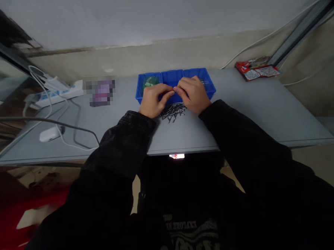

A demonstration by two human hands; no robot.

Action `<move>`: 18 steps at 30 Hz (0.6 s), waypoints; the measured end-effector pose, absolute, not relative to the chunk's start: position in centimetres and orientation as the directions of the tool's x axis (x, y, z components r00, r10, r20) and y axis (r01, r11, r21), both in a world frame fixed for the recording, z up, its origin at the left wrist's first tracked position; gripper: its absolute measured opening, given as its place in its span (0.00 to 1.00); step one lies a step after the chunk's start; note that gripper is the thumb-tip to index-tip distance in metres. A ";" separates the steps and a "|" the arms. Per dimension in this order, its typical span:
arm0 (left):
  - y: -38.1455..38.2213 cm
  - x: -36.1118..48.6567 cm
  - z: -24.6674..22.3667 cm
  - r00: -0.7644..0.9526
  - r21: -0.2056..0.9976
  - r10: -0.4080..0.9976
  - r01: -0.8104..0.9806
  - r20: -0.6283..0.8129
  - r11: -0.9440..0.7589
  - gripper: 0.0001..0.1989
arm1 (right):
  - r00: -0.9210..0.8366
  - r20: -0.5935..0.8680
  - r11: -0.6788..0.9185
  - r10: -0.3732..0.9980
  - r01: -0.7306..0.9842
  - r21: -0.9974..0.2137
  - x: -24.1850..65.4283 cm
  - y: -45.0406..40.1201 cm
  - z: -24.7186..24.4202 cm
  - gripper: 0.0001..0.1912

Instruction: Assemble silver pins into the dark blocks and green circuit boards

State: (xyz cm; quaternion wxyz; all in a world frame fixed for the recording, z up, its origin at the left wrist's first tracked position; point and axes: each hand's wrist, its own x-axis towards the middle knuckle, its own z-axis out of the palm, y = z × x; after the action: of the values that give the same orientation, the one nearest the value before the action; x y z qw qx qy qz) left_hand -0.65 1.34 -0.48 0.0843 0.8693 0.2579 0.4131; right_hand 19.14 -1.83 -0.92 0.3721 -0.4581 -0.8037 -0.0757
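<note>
Left bare hand (153,99) and right bare hand (193,93): fingertips pinched together, any held part too small to discern; both partly mask three-compartment blue plastic tray (172,78); loose pile of slim metallic pins (173,111) just before it, edge hidden by left hand

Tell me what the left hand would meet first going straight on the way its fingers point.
Most likely the right hand, which faces the left hand fingertip to fingertip; whether they already touch is unclear.
</note>
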 end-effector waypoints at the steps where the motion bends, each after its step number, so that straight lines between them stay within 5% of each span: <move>1: 1.3 -0.7 -0.5 0.523 0.363 0.523 0.382 0.673 -0.850 0.12 | -0.305 0.670 0.570 0.677 0.793 -0.216 19.1 -1.9 -0.9 0.23; 18: 1.9 -1.0 -0.3 0.476 0.364 0.543 0.419 0.692 -0.832 0.20 | -0.298 0.775 0.646 0.557 0.742 -0.179 19.9 -1.4 -0.4 0.21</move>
State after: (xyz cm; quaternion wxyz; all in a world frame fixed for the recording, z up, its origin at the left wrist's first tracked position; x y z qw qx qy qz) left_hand -0.96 1.91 -0.30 0.0724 0.8559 0.2810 0.4280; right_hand 19.90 -1.43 -0.43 0.4307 -0.4066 -0.7985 -0.1075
